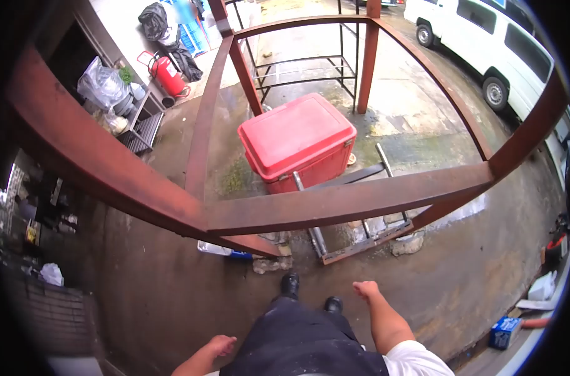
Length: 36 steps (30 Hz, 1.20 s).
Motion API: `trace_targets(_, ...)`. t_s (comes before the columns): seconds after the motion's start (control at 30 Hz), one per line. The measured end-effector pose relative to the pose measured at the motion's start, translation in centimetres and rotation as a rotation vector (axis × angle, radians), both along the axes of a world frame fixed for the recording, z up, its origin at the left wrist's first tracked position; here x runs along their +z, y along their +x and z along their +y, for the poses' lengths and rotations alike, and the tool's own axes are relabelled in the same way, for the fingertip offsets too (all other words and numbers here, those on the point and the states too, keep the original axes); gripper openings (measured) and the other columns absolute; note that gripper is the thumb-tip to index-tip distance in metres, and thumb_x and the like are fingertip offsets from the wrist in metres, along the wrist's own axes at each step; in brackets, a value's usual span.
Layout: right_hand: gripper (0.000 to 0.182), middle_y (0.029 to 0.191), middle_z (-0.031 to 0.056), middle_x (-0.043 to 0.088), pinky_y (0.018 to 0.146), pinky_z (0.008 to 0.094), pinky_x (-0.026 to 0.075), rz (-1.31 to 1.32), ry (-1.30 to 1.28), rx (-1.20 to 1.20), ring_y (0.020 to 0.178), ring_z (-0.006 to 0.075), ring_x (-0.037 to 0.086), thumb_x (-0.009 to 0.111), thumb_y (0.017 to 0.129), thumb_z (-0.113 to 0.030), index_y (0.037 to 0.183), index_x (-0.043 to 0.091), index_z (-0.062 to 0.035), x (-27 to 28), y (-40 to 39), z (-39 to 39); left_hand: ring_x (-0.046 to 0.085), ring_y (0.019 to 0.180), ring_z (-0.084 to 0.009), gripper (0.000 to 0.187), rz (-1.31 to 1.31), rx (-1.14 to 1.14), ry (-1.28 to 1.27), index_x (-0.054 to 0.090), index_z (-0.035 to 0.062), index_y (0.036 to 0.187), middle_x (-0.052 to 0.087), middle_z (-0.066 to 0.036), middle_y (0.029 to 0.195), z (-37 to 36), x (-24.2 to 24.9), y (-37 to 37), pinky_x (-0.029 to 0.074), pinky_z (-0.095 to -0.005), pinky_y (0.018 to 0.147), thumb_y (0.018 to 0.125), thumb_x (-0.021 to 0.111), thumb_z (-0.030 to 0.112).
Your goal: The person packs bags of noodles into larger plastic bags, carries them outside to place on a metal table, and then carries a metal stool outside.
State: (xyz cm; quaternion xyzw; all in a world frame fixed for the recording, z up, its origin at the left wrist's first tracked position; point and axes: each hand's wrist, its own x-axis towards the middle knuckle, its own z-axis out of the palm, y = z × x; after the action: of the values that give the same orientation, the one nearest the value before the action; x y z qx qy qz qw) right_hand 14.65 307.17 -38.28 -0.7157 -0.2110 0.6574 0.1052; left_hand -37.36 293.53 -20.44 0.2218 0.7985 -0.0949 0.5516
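My left hand (pixel 222 345) hangs low beside the dark apron (pixel 291 338), its fingers curled; whether it holds something small cannot be made out. To the right, my right hand (pixel 365 289) is out in front of a white sleeve, fingers bent inward, touching none of the objects around. Both hands are apart from the large rust-brown metal frame (pixel 354 194) that stands in front of me. Beyond its near crossbar sits a red cooler box (pixel 300 135) with its lid down. A smaller metal frame with bars (pixel 367 243) lies on the ground by the cooler.
A red fire extinguisher (pixel 168 76) stands at the upper left near a rack (pixel 148 128) with plastic bags. White vans (pixel 479 37) are parked at the upper right. A blue box (pixel 505 332) lies at the lower right. The concrete floor (pixel 172 282) looks wet.
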Motion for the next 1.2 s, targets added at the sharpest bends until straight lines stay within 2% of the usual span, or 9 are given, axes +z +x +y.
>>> trace_targets(0.1,0.022,0.067,0.0002,0.054,0.049,0.0313,0.043,0.319,-0.075,0.142,0.057,0.0120,0.049,0.068,0.077,-0.020,0.095,0.061,-0.0096,-4.2,3.6,-3.8,0.058,0.066,-0.0161,0.041,-0.184,-0.387,-0.297,0.064,0.0094,0.092,0.061,-0.004,0.075,-6.0,-9.5,-1.4,0.048,-0.0318,0.060,0.084,0.054,0.048)
trace_targets(0.17,0.074,0.074,0.0048,0.058,0.061,0.0360,0.049,0.070,-0.250,0.342,0.066,0.0183,0.056,0.071,0.073,-0.010,0.136,0.032,-0.0122,-1.1,3.4,-4.6,0.056,0.059,-0.0139,0.045,-0.170,-0.400,0.114,0.064,0.0107,0.088,0.060,-0.001,0.071,-8.7,-8.3,0.4,0.044,-0.0302,0.053,0.082,0.054,0.054)
trace_targets(0.27,0.053,0.109,0.0106,0.056,0.070,0.0418,0.050,-0.135,-0.352,0.674,0.086,0.0260,0.056,0.075,0.070,-0.021,0.116,0.053,-0.0065,-0.8,3.2,-3.6,0.054,0.055,-0.0117,0.045,-0.197,0.082,0.277,0.063,0.0126,0.084,0.059,0.001,0.070,-11.1,-5.3,2.7,0.039,-0.0293,0.045,0.080,0.054,0.057)
trace_targets(0.53,0.026,0.077,0.0055,0.065,0.056,0.0330,0.047,-0.097,-0.491,1.057,0.058,0.0163,0.058,0.063,0.080,-0.037,0.083,0.065,-0.0108,-14.1,-5.2,19.1,0.054,0.055,-0.0111,0.039,-0.289,0.912,0.212,0.061,0.0125,0.081,0.059,0.002,0.070,-29.2,-11.5,0.5,0.038,-0.0278,0.044,0.079,0.059,0.051)
trace_targets(0.6,0.026,0.063,0.0039,0.062,0.046,0.0315,0.044,-0.398,-0.028,0.929,0.050,0.0157,0.055,0.060,0.082,-0.034,0.076,0.061,-0.0090,4.8,-21.3,14.9,0.055,0.053,-0.0137,0.043,-0.068,1.029,0.152,0.062,0.0088,0.079,0.060,-0.002,0.065,-35.0,-13.7,0.5,0.043,-0.0307,0.045,0.078,0.059,0.051)
trace_targets(0.7,0.027,0.073,0.0078,0.064,0.045,0.0322,0.044,-0.296,0.231,1.033,0.058,0.0166,0.059,0.060,0.081,-0.031,0.081,0.061,-0.0045,13.1,-37.9,11.7,0.056,0.051,-0.0170,0.047,-0.153,0.640,-0.039,0.064,0.0043,0.077,0.060,-0.005,0.061,-41.5,-16.1,-2.9,0.046,-0.0333,0.048,0.076,0.062,0.052)
trace_targets(0.9,0.015,0.064,-0.0005,0.055,0.043,0.0240,0.035,0.010,0.139,1.175,0.051,0.0102,0.050,0.063,0.081,-0.020,0.073,0.055,-0.0098,19.8,-58.4,6.1,0.056,0.053,-0.0169,0.041,0.186,1.116,0.481,0.065,0.0063,0.077,0.060,-0.008,0.061,-40.6,-8.2,-18.3,0.046,-0.0322,0.050,0.081,0.057,0.046)
trace_targets(1.07,0.020,0.084,0.0035,0.063,0.065,0.0333,0.050,-0.423,0.116,1.661,0.073,0.0162,0.060,0.062,0.083,-0.028,0.091,0.061,-0.0100,16.4,-68.8,11.2,0.057,0.061,-0.0162,0.033,0.203,1.471,0.620,0.061,0.0092,0.089,0.062,-0.005,0.076,-35.4,-1.5,-28.7,0.045,-0.0317,0.049,0.081,0.059,0.041)
trace_targets(1.2,0.021,0.073,0.0038,0.058,0.057,0.0360,0.048,-0.268,-0.085,1.405,0.059,0.0188,0.056,0.058,0.085,-0.031,0.084,0.059,-0.0105,12.1,-79.8,16.4,0.060,0.071,-0.0196,0.035,0.110,1.646,0.495,0.057,0.0093,0.098,0.063,-0.007,0.085,-37.0,-6.8,-29.9,0.048,-0.0343,0.053,0.083,0.057,0.041)
